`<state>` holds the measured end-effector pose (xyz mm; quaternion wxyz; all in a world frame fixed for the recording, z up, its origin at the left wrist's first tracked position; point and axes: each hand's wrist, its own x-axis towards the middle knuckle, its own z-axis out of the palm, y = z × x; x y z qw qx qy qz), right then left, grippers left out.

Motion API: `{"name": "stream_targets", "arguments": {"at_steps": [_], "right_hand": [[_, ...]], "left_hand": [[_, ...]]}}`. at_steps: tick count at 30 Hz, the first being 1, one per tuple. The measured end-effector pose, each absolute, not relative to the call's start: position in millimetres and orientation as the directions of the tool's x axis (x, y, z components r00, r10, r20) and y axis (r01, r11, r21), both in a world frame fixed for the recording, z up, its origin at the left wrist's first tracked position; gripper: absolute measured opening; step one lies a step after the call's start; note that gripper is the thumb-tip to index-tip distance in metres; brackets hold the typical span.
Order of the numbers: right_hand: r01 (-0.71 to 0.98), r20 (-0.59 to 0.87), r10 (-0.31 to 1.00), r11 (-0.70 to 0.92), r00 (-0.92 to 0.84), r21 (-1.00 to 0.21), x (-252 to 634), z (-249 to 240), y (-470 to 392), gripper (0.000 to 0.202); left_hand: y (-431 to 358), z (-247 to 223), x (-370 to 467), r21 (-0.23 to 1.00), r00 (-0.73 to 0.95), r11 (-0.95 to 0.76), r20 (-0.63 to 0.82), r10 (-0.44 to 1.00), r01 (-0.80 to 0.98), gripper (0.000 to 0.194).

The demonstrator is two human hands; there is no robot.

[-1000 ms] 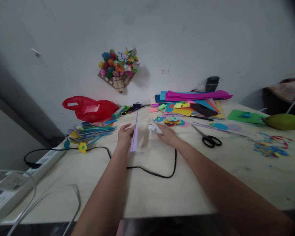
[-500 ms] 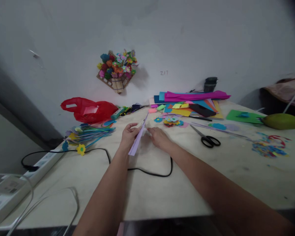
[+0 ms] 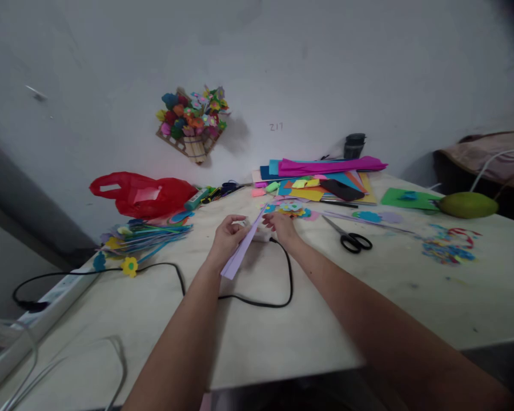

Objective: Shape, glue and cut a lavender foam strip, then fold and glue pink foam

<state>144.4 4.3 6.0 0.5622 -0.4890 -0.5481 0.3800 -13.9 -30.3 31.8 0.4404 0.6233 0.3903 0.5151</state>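
My left hand pinches a folded strip of lilac paper, which slants up and away over the middle of the table. Just right of the strip's far end is my right hand, its fingers apart and nothing visible in them. A white device with a black cord lies between the hands, partly hidden by the paper. Black-handled scissors rest to the right of my right hand. Behind that hand is a pile of paper flowers.
A red plastic bag and stemmed flowers are at the left, near a power strip. Coloured sheets lie at the back. Paper scraps and a green-yellow oval object are at the right.
The view has shifted, so the table items appear further left. My right hand's fingers have spread beside the lilac strip, and more of the white device shows between my hands.
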Motion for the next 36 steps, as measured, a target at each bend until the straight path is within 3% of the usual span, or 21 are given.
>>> {"name": "stream_targets", "arguments": {"at_steps": [2,5,11,20,29,36], "right_hand": [[-0.165,0.071,0.99,0.091,0.123,-0.982,152,10,4,0.025],[-0.308,-0.041,0.994,-0.009,0.099,-0.951,161,16,1,0.039],[-0.285,-0.114,0.979,-0.062,0.168,-0.957,171,22,-3,0.035],[-0.213,-0.094,0.959,-0.036,0.267,-0.976,174,20,1,0.019],[-0.187,-0.049,0.956,0.006,0.289,-0.982,173,22,0,0.03],[-0.175,-0.052,0.969,-0.009,0.241,-0.984,169,27,-6,0.027]], "left_hand": [[-32,32,-12,0.947,0.192,-0.317,0.304,0.933,0.043,0.044],[-35,33,-9,0.944,0.234,-0.325,0.304,0.924,0.059,0.042],[-35,28,-2,0.912,0.3,-0.374,0.314,0.901,0.167,0.036],[-36,26,1,0.887,0.319,-0.381,0.293,0.901,0.26,0.034],[-45,34,4,0.874,0.306,-0.22,0.087,0.948,0.433,0.038],[-44,31,-4,0.934,0.378,-0.132,-0.003,0.926,0.331,0.04]]}}
